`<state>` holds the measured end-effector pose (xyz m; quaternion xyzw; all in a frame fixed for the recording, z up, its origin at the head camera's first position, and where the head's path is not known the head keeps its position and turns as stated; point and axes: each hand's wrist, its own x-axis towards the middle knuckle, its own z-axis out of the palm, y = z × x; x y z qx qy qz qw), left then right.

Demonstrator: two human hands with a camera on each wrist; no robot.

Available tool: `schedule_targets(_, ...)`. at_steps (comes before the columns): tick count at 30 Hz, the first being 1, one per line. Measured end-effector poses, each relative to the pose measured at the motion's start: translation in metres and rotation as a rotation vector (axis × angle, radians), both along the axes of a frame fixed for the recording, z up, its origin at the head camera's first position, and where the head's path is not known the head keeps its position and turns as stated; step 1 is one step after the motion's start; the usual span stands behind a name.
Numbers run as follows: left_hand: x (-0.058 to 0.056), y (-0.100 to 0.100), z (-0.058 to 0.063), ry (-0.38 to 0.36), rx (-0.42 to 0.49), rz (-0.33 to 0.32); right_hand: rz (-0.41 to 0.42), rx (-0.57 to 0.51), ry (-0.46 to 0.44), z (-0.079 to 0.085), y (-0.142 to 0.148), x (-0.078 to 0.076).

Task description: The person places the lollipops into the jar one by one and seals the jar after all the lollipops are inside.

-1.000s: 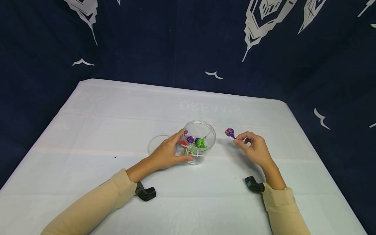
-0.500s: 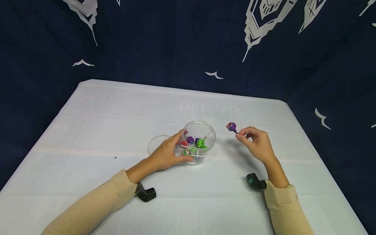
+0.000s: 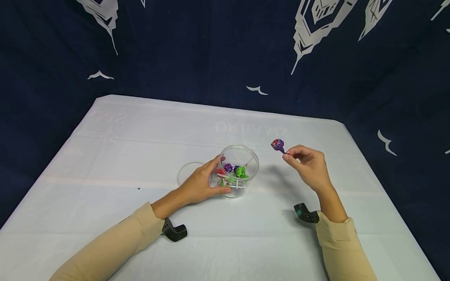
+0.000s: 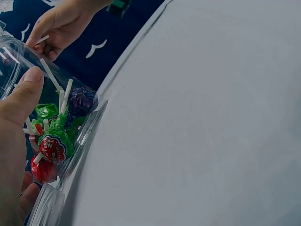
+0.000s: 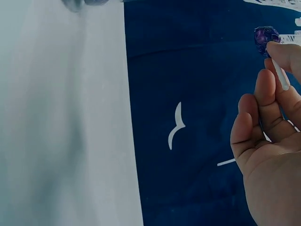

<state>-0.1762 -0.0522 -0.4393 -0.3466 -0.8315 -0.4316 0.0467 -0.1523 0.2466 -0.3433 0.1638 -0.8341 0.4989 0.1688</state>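
Observation:
A clear plastic jar (image 3: pixel 234 194) stands on the white-covered table without a lid on top. My left hand (image 3: pixel 199 183) grips it from the left, thumb on the near side and fingers round the far side. Inside lie several wrapped lollipops, among them a green lollipop (image 3: pixel 241 171), a purple lollipop (image 4: pixel 83 101) and a red lollipop (image 4: pixel 43 170). To the right of the jar, above the table, my right hand (image 3: pixel 309 168) pinches a purple-and-red wrapped lollipop (image 3: pixel 277 144) between thumb and forefinger. Its white stick (image 5: pixel 281 75) runs back into the palm.
A clear round lid (image 3: pixel 183 171) lies on the table behind my left hand, partly hidden by it. The white tablecloth (image 3: pixel 140 136) reaches back to a dark blue curtain (image 3: pixel 197 50) with white printed shapes. A tiny dark speck (image 3: pixel 138 189) lies on the left of the cloth.
My right hand has risen and moved slightly away from me with the lollipop, whose head has moved up in the head view. The left hand and jar have stayed in place.

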Motion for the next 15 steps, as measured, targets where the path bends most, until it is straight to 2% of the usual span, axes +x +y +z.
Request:
schedule_targets(7,0.0,-0.001,-0.001,-0.001,-0.006,0.006,0.047,-0.043,0.022,0.004,-0.006,-0.002)
schedule_targets(15,0.001,-0.002,-0.002,-0.002,-0.004,0.01,0.095,-0.089,0.027,-0.006,-0.005,-0.013)
